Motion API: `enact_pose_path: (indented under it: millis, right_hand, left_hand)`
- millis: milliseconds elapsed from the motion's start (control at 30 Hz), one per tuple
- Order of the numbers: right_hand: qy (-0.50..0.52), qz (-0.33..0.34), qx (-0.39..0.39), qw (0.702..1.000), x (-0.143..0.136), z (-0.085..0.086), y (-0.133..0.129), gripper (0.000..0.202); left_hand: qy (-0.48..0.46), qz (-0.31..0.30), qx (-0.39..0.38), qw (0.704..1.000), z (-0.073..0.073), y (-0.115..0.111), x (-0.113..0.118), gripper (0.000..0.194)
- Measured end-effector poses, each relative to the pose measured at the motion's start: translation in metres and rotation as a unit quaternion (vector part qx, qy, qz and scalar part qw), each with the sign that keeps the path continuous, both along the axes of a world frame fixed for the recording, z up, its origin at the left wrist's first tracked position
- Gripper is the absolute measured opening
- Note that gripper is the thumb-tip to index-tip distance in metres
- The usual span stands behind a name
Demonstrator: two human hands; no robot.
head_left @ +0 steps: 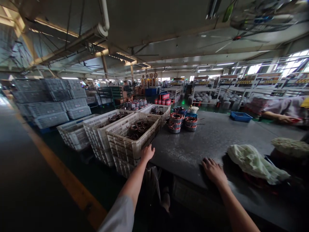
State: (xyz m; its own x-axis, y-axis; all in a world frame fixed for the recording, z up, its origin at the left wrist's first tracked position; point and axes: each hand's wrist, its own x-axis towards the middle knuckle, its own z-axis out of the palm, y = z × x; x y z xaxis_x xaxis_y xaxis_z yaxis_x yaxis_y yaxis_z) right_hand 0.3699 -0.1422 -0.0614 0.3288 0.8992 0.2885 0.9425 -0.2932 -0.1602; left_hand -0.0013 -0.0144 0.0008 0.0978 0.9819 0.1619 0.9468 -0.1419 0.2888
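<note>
My left hand [147, 152] is at the near corner of a white slatted crate [125, 146], beside the table's left edge; its fingers are partly hidden, and whether they grip anything cannot be made out. Flat on the dark table [178, 148] lies my right hand [213, 170], fingers apart and holding nothing. Ring-shaped coil parts [138, 127] lie inside the crate. Farther back on the table, similar parts stand in two stacks, a taller one [175, 122] and a shorter one [191, 123]. A pale green cloth [253, 159] lies to the right of my right hand.
More white crates [74, 133] stand to the left, with grey crates [50, 112] stacked behind. A blue tray [240, 116] sits on the table's far side. At the right edge, another person's hand [285, 119] is near something red. Ceiling fans hang overhead.
</note>
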Motion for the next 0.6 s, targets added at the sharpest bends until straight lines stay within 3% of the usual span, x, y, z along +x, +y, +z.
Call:
enact_pose_path:
  millis: [67,167,267,333,400,467,533,600]
  right_hand:
    - [-0.013,0.032,0.002,0.999,0.003,-0.01,-0.001,0.053]
    - [-0.011,0.035,0.022,0.999,0.005,-0.011,-0.004,0.052]
    - [0.015,0.066,0.065,0.996,0.0,-0.002,-0.006,0.048]
    - [0.045,0.107,0.136,0.984,-0.019,0.014,-0.009,0.043]
    - [0.095,0.157,0.242,0.953,-0.059,0.038,-0.018,0.04]
    - [0.177,0.251,0.289,0.907,-0.118,0.066,-0.038,0.034]
    - [0.281,0.354,0.237,0.86,-0.186,0.091,-0.069,0.029]
    - [0.398,0.414,0.155,0.804,-0.251,0.104,-0.106,0.027]
  left_hand:
    - [0.002,0.001,0.001,1.0,-0.001,0.0,0.0,0.043]
    - [0.005,0.001,0.004,1.0,-0.004,0.002,-0.001,0.044]
    - [0.006,-0.003,0.009,1.0,-0.007,0.006,-0.001,0.044]
    - [0.006,-0.003,0.012,1.0,-0.009,0.008,-0.001,0.043]
    - [0.007,0.0,0.013,1.0,-0.011,0.01,-0.001,0.042]
    - [0.011,-0.001,0.015,1.0,-0.012,0.01,0.0,0.041]
    - [0.019,-0.01,0.025,0.999,-0.01,0.009,-0.001,0.039]
    - [0.034,-0.03,0.04,0.998,-0.005,0.007,-0.005,0.036]
